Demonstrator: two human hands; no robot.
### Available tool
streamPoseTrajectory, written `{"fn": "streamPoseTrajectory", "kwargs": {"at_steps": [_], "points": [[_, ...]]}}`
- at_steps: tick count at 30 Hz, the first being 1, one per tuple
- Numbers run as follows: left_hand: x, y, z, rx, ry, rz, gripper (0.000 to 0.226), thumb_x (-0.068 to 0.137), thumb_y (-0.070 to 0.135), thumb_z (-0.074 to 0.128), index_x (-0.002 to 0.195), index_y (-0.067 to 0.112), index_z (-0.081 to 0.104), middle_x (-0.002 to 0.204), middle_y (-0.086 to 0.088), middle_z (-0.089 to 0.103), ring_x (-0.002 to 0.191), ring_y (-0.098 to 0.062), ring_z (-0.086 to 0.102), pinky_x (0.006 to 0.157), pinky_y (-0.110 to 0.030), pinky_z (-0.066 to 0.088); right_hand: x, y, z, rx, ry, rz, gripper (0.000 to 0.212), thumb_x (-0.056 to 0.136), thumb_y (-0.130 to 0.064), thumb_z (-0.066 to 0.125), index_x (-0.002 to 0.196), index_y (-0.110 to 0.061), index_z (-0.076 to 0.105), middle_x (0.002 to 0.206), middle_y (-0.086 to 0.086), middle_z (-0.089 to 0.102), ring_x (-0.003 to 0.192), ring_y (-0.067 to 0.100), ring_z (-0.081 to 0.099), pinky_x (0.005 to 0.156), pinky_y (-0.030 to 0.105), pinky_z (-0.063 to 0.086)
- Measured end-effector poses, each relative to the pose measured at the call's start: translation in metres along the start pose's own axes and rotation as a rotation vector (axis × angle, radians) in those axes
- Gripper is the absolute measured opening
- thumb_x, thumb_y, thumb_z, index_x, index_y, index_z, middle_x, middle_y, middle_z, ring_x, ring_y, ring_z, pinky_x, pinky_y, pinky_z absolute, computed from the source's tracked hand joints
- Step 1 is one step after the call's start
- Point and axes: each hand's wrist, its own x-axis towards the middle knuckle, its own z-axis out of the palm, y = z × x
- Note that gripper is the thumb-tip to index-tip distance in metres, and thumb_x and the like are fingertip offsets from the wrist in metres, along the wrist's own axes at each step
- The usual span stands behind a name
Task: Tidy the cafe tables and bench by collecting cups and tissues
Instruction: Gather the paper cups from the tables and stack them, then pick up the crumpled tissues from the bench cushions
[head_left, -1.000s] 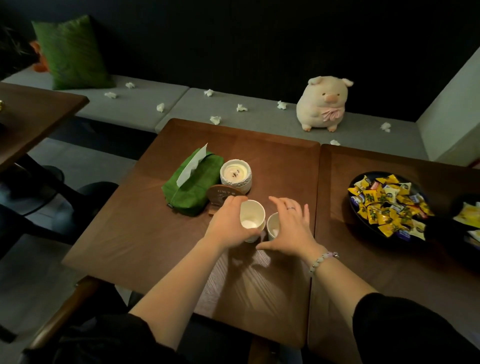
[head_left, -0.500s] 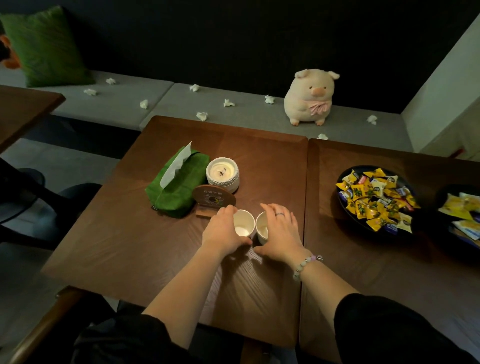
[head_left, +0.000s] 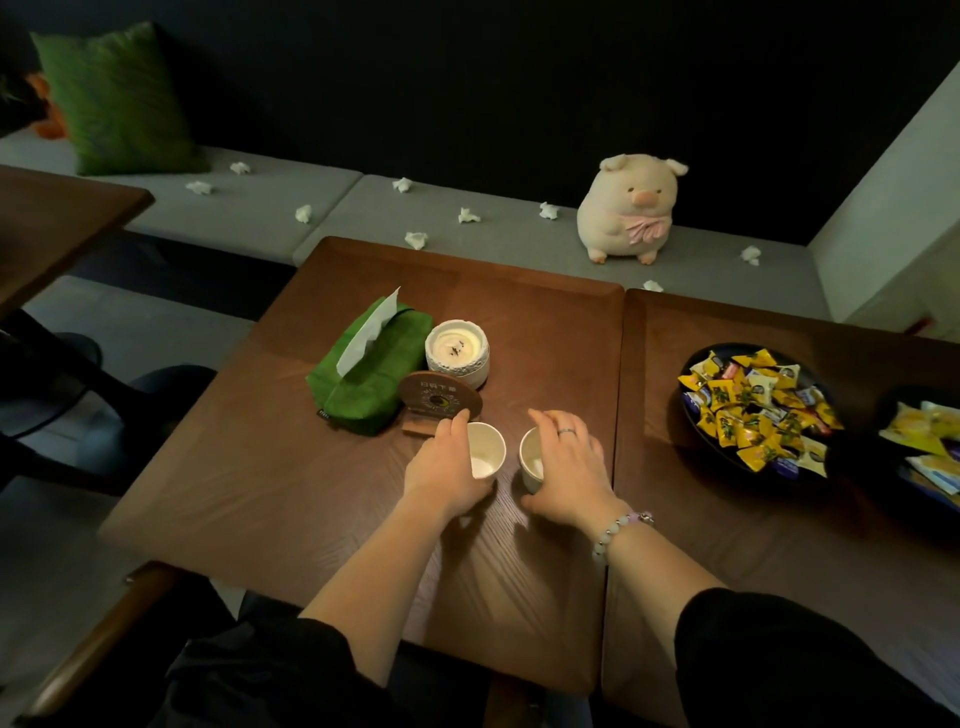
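Note:
Two small white paper cups stand on the brown table (head_left: 260, 493), a short gap between them. My left hand (head_left: 447, 467) is curled round the left cup (head_left: 488, 452) from its left side. My right hand (head_left: 569, 467) wraps the right cup (head_left: 531, 460) from its right side. Each cup holds something white at the bottom. Several crumpled white tissues (head_left: 415, 240) lie scattered along the grey bench (head_left: 249, 218) behind the table.
A green tissue pouch (head_left: 369, 374), a white candle jar (head_left: 457, 347) and a round wooden sign (head_left: 440, 402) stand just beyond the cups. A dark bowl of wrapped sweets (head_left: 753, 410) sits on the right table. A plush pig (head_left: 626, 208) and a green cushion (head_left: 114, 98) are on the bench.
The two cups now stand slightly further apart than before, each hand still on its own cup. The camera view has shifted a little.

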Motion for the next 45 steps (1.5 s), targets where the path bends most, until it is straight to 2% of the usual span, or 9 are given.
{"fn": "streamPoseTrajectory", "kwargs": {"at_steps": [6,9,14,20,23,27,31,40,45], "points": [[-0.016,-0.006,-0.028,0.159,-0.032,0.001,0.102,0.072,0.043,0.077,0.149,0.015,0.016,0.146,-0.005,0.03,0.135,-0.026,0.033,0.104,-0.041,0.037,0.006,-0.018,-0.029,-0.017,-0.013,-0.101,0.093,0.074,-0.05,0.066,0.147,-0.018,0.018,0.151,0.004,0.02,0.142,0.023,0.011,0.116,0.042,0.012],[-0.027,-0.016,-0.049,0.22,-0.004,-0.074,0.088,0.076,0.042,0.072,0.145,0.015,0.025,0.142,-0.006,0.035,0.132,-0.027,0.035,0.102,-0.04,0.037,0.022,-0.037,-0.056,-0.032,0.091,-0.154,0.073,0.081,-0.045,0.058,0.142,-0.016,0.031,0.147,0.005,0.031,0.139,0.022,0.019,0.115,0.042,0.018],[-0.057,-0.048,-0.085,0.283,0.13,-0.224,0.047,0.091,0.037,0.05,0.131,0.013,0.041,0.131,-0.01,0.042,0.124,-0.03,0.041,0.095,-0.041,0.041,0.042,-0.102,-0.082,-0.245,0.194,-0.349,0.044,0.088,-0.033,0.049,0.126,-0.01,0.048,0.131,0.009,0.047,0.124,0.026,0.039,0.1,0.037,0.033],[-0.101,-0.087,-0.108,0.322,0.326,-0.415,0.045,0.096,0.035,0.044,0.137,0.017,0.04,0.135,-0.008,0.044,0.124,-0.026,0.045,0.098,-0.039,0.042,0.025,-0.197,-0.055,-0.292,0.189,-0.697,0.04,0.09,-0.034,0.048,0.122,-0.011,0.051,0.13,0.012,0.048,0.123,0.028,0.04,0.104,0.039,0.031],[-0.125,-0.102,-0.111,0.33,0.351,-0.459,0.041,0.097,0.033,0.041,0.136,0.017,0.042,0.134,-0.007,0.048,0.123,-0.026,0.047,0.098,-0.039,0.041,0.008,-0.224,-0.043,-0.281,0.196,-0.78,0.035,0.092,-0.033,0.046,0.119,-0.011,0.053,0.128,0.011,0.049,0.119,0.028,0.043,0.099,0.038,0.034],[-0.15,-0.125,-0.114,0.342,0.308,-0.485,0.036,0.099,0.033,0.033,0.125,0.016,0.051,0.123,-0.007,0.058,0.112,-0.027,0.055,0.09,-0.039,0.042,-0.008,-0.25,-0.03,-0.273,0.171,-0.789,0.031,0.094,-0.029,0.04,0.115,-0.01,0.054,0.124,0.012,0.05,0.115,0.03,0.044,0.091,0.038,0.036],[-0.167,-0.155,-0.116,0.346,0.28,-0.472,0.037,0.1,0.034,0.031,0.117,0.014,0.056,0.12,-0.007,0.06,0.11,-0.027,0.056,0.09,-0.039,0.042,-0.023,-0.277,-0.009,-0.283,0.131,-0.766,0.033,0.096,-0.029,0.035,0.115,-0.01,0.055,0.124,0.012,0.051,0.115,0.029,0.044,0.091,0.039,0.036],[-0.232,-0.284,-0.129,0.324,0.211,-0.402,0.038,0.1,0.034,0.031,0.121,0.015,0.057,0.121,-0.008,0.061,0.111,-0.028,0.057,0.09,-0.038,0.042,-0.071,-0.39,0.055,-0.269,0.065,-0.63,0.033,0.098,-0.027,0.032,0.116,-0.01,0.054,0.126,0.012,0.05,0.118,0.029,0.042,0.095,0.04,0.034],[-0.279,-0.362,-0.142,0.337,0.194,-0.409,0.038,0.1,0.034,0.031,0.121,0.013,0.055,0.122,-0.009,0.058,0.111,-0.029,0.055,0.089,-0.039,0.041,-0.107,-0.47,0.101,-0.284,0.024,-0.639,0.034,0.098,-0.029,0.033,0.117,-0.009,0.054,0.126,0.013,0.051,0.117,0.029,0.044,0.093,0.039,0.035]]}}
